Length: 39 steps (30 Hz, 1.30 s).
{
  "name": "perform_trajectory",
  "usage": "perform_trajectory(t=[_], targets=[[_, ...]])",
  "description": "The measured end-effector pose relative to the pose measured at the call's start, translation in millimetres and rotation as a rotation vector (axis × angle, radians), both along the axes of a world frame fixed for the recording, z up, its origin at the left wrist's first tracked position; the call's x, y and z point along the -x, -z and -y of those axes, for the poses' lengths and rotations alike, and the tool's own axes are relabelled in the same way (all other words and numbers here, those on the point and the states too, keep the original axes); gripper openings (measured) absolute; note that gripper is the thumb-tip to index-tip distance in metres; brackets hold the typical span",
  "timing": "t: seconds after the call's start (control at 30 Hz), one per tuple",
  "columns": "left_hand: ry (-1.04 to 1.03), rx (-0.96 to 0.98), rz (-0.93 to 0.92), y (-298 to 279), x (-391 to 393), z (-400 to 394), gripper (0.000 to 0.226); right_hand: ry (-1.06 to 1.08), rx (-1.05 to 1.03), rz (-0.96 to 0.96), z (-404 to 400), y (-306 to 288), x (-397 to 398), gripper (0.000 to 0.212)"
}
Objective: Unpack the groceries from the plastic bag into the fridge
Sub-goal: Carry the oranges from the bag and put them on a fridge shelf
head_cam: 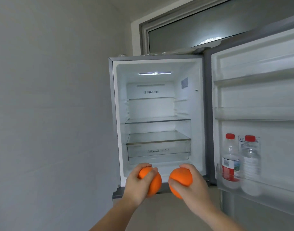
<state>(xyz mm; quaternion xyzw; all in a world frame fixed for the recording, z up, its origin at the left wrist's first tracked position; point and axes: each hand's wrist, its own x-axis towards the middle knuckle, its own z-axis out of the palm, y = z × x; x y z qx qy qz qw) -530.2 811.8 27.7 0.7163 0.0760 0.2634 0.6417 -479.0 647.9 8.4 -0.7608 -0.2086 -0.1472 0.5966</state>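
I face an open fridge [116,114] whose lit white inside holds bare glass shelves [157,120] and a clear drawer [158,151] at the bottom. My left hand [137,184] grips an orange [155,182] just below the fridge's lower front edge. My right hand [191,185] grips a second orange [180,176] beside it, a small gap apart. Both oranges are held in front of the bottom of the compartment. The plastic bag is out of view.
The fridge door [259,100] stands open to the right; its lower door rack holds two clear water bottles [230,157] with red caps. A plain grey wall fills the left. A frosted window [209,25] sits above the fridge. A closed lower compartment lies beneath my hands.
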Motion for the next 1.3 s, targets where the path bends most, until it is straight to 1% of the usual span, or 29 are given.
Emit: perform_trajectory(t=[0.17, 0.27, 0.33, 0.4, 0.47, 0.53, 0.6, 0.7, 0.8, 0.9, 0.97, 1.07, 1.13, 1.2, 1.23, 1.3], targets=[[0.063, -0.002, -0.005, -4.4, -67.8, -11.5, 0.02, 0.048, 0.064, 0.006, -4.8, -10.1, -50.0, 0.056], [0.101, 0.015, 0.037, -10.7, -109.3, -29.7, 0.032, 0.108, 0.099, 0.014, -21.2, -21.5, -85.5, 0.057], [0.126, 0.035, 0.072, -15.1, -136.0, -47.9, 0.033, 0.159, 0.117, 0.018, -41.7, -26.2, -110.2, 0.061], [0.149, 0.026, 0.114, -17.9, -162.2, -68.3, 0.039, 0.211, 0.087, 0.024, -64.9, -28.6, -133.2, 0.064], [0.157, -0.053, 0.144, -17.0, -186.1, -88.6, 0.052, 0.235, 0.023, 0.013, -86.9, -28.4, -154.2, 0.065], [0.158, -0.13, 0.159, -16.0, -207.9, -107.4, 0.061, 0.208, -0.054, -0.008, -104.6, -29.5, -175.6, 0.064], [0.15, -0.178, 0.16, -16.3, -228.8, -122.9, 0.066, 0.168, -0.108, -0.027, -117.5, -32.5, -199.2, 0.061], [0.138, -0.233, 0.163, -20.1, -259.0, -140.2, 0.07, 0.145, -0.122, -0.054, -136.2, -38.6, -238.1, 0.057], [0.092, -0.325, 0.124, -25.4, -289.9, -151.5, 0.08, 0.166, -0.06, -0.039, -155.8, -42.0, -279.3, 0.063], [0.052, -0.393, 0.072, -31.6, -320.6, -162.6, 0.092, 0.148, 0.0, -0.021, -173.1, -46.9, -317.2, 0.076], [0.036, -0.435, 0.011, -35.1, -344.9, -171.3, 0.09, 0.132, 0.003, -0.016, -177.6, -50.4, -342.5, 0.079], [-0.04, -0.561, -0.063, -38.8, -380.1, -182.1, 0.077, 0.109, 0.029, -0.002, -178.6, -56.0, -380.4, 0.073], [-0.068, -0.49, -0.1, -39.1, -405.1, -188.8, 0.077, 0.086, 0.091, 0.012, -178.2, -57.7, -407.4, 0.074], [-0.088, -0.388, -0.128, -40.3, -422.5, -189.4, 0.074, 0.058, 0.256, 0.035, -180.3, -56.5, -434.6, 0.073], [-0.114, -0.375, -0.137, -40.0, -431.9, -190.6, 0.073, 0.042, 0.342, 0.04, -183.0, -55.7, -447.7, 0.071], [-0.161, -0.414, -0.166, -41.6, -450.1, -195.1, 0.069, 0.004, 0.45, 0.026, -189.5, -55.5, -472.2, 0.071]])
